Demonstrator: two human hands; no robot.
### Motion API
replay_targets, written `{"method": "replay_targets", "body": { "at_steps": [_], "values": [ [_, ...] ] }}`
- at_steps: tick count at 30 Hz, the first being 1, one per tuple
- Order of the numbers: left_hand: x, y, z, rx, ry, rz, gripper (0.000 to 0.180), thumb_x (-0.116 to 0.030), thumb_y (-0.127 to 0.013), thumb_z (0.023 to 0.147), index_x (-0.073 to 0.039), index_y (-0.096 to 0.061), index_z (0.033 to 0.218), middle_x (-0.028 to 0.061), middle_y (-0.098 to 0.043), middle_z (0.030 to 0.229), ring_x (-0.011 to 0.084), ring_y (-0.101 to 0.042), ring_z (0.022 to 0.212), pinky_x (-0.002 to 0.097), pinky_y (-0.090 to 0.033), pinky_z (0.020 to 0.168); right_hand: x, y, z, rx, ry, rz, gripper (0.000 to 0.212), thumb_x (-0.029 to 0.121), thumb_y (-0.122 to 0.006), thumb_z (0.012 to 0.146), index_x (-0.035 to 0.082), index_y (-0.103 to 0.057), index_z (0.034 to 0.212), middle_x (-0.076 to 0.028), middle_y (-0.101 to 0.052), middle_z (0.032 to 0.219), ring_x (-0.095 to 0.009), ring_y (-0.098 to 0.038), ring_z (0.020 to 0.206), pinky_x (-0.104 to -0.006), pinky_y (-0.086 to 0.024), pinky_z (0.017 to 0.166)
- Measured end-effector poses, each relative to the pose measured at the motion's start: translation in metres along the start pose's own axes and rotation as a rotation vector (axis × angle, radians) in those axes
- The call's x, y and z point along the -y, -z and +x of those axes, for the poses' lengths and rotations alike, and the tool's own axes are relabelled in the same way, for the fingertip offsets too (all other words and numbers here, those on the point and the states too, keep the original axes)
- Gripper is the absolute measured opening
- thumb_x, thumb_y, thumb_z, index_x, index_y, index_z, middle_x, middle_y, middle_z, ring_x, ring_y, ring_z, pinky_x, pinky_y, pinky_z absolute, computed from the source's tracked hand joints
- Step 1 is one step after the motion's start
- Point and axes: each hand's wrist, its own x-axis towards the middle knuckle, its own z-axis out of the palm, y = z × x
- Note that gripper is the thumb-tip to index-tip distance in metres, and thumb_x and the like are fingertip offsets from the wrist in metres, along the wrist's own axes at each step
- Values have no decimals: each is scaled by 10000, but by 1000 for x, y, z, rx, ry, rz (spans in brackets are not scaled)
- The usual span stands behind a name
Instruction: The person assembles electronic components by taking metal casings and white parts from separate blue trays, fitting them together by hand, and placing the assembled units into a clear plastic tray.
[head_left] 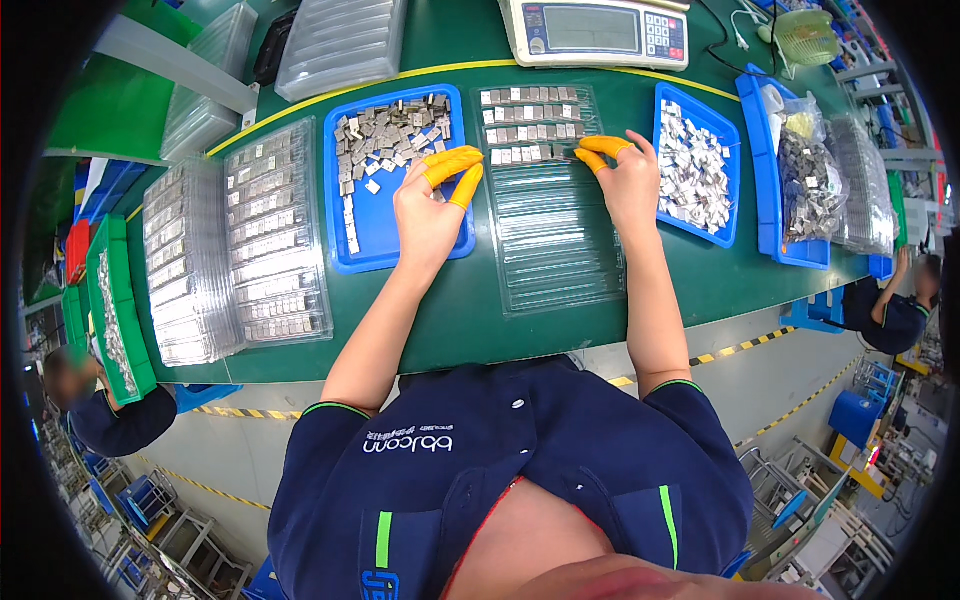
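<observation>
A clear plastic tray (pixel 555 240) with narrow ridged slots lies in front of me, its upper slots holding rows of small silver metal pieces (pixel 530 133). My left hand (pixel 430 205), in yellow finger cots, is at the tray's left edge with thumb and fingertip pressed together. My right hand (pixel 628 185) pinches at the right end of the lowest filled row, also in yellow cots. Whatever either pinch holds is too small to make out. Left of the tray is a blue bin (pixel 375 235) of loose metal pieces; right of it, another blue bin (pixel 737 165) has whitish pieces.
Filled clear trays (pixel 275 235) lie at the left, beside a green bin (pixel 125 300). A digital scale (pixel 600 35) and stacked clear trays (pixel 340 45) stand at the back. Another blue bin (pixel 765 190) with bagged parts sits at the right. People work at both sides.
</observation>
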Motion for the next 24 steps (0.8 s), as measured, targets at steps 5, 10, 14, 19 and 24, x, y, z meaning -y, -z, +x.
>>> {"method": "replay_targets", "body": {
  "at_steps": [5,10,14,19,24],
  "values": [
    [-3,1,-1,-12,1,23,163,-42,-666,688,-58,-671,850,63,-646,881,191,-576,836,290,-410,826,0,-4,0,25,15,32,134,97,-685,641,81,-684,774,-51,-642,753,-208,-563,836,-324,-358,910],
    [-9,7,3,-45,100,-18,180,-39,-665,696,-71,-667,873,63,-635,887,179,-575,835,268,-437,775,-5,-7,-4,37,8,-22,158,95,-689,625,82,-682,782,-98,-624,771,-240,-542,794,-352,-387,826],
    [1,40,15,-81,-33,215,197,-78,-661,709,-98,-660,904,73,-623,919,207,-565,885,287,-424,803,-22,4,4,-35,-17,208,173,65,-656,665,77,-672,837,-109,-623,793,-270,-546,784,-355,-422,746],
    [17,82,8,-50,81,595,197,-94,-654,704,-97,-658,901,100,-607,902,251,-539,884,313,-426,790,-69,48,-4,125,-461,-107,240,86,-659,678,46,-650,915,-161,-616,794,-302,-581,721,-355,-457,664],
    [17,84,3,68,90,636,207,-148,-670,689,-95,-665,889,128,-605,875,272,-539,840,334,-427,758,-84,49,-20,169,-406,-219,224,15,-633,666,8,-639,890,-175,-617,800,-296,-592,737,-355,-462,685]
  ]
}}
